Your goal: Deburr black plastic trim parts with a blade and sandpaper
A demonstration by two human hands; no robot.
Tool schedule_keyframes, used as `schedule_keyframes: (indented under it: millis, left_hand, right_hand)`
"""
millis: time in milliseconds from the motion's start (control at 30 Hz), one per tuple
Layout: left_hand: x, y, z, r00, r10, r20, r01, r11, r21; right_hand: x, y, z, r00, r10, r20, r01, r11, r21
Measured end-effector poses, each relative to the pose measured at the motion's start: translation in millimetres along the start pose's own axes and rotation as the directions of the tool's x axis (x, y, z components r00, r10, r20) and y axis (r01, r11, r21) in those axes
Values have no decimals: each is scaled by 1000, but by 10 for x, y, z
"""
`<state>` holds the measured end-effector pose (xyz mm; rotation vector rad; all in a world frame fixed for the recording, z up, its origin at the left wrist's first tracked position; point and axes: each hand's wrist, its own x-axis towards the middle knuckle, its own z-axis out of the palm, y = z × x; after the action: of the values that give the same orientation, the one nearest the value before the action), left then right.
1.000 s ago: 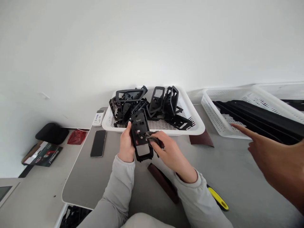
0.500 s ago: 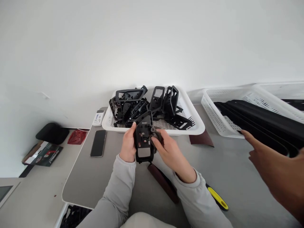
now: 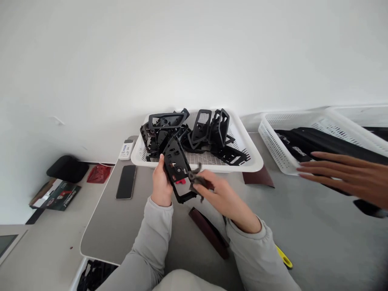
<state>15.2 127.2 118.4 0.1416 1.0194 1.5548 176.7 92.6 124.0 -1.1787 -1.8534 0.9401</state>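
My left hand (image 3: pixel 161 184) grips a black plastic frame part (image 3: pixel 176 166) above the grey table (image 3: pixel 127 226), tilted with its top toward the white basket (image 3: pixel 248 155). My right hand (image 3: pixel 220 194) pinches a small dark grey scrap (image 3: pixel 195 178) beside the frame's lower right edge. The basket just behind my hands holds several similar black plastic parts (image 3: pixel 194 131).
Another person's hand (image 3: pixel 342 173) reaches in from the right over a second white basket (image 3: pixel 274 141) with long black parts. A phone (image 3: pixel 125 182) and a remote (image 3: pixel 125 149) lie at left. A dark brown strip (image 3: pixel 209 232), a brown sheet (image 3: pixel 257 176) and a yellow-handled tool (image 3: pixel 283 257) lie nearby.
I have tilted the frame leftward in my left hand, and my right hand has drawn the scrap off its face to the right. The other person's hand has flattened out over the right basket.
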Motion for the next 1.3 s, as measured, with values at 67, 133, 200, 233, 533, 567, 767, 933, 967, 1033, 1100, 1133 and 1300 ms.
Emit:
schedule_keyframes:
  millis: [67, 133, 200, 233, 533, 567, 767, 933, 967, 1033, 1100, 1133, 1300]
  left_hand:
    - [1, 9, 3, 1000, 16, -23, -16, 1000, -8]
    - [10, 29, 2, 999, 17, -39, -19, 999, -44]
    - [25, 53, -3, 999, 15, -49, -20, 996, -84]
    - [32, 65, -7, 999, 15, -49, -20, 995, -98]
    - [44, 80, -51, 993, 106, -61, -112, 987, -119]
    - [49, 72, -61, 990, 126, -56, -131, 985, -108]
    - [95, 14, -121, 976, 186, -110, -194, 978, -72]
    - [51, 6, -71, 973, 187, -135, -203, 972, -120]
    - [41, 11, -62, 972, 187, -143, -205, 970, -130]
    - [35, 22, -60, 969, 202, -142, -219, 968, -119]
    - [47, 26, -79, 966, 228, -124, -240, 967, -92]
    - [56, 23, -91, 964, 239, -118, -250, 965, -85]
    - [69, -29, -109, 940, 299, -161, -313, 947, -71]
  right_hand:
    - [-14, -4, -35, 991, 32, 131, -26, 998, -49]
    - [-36, -13, -85, 979, 67, 192, -52, 995, -83]
    - [-54, -27, -124, 966, 62, 249, -41, 995, -89]
    - [-58, -36, -130, 965, 51, 259, -31, 996, -81]
    - [-71, -93, -36, 992, -123, 19, 122, 992, 20]
    - [-81, -93, -24, 989, -147, 2, 147, 989, 30]
    - [-73, -22, 174, 978, -188, 87, 202, 962, -184]
    - [-41, -22, 202, 976, -169, -135, 129, 956, -262]
    - [-42, -37, 183, 969, -155, -191, 102, 960, -259]
    - [-49, -65, 150, 961, -126, -246, 66, 969, -239]
    - [-56, -76, 149, 976, -128, -176, 94, 978, -188]
    - [-57, -72, 163, 983, -140, -116, 120, 979, -164]
    - [-23, 4, 233, 983, -111, -144, 81, 976, -200]
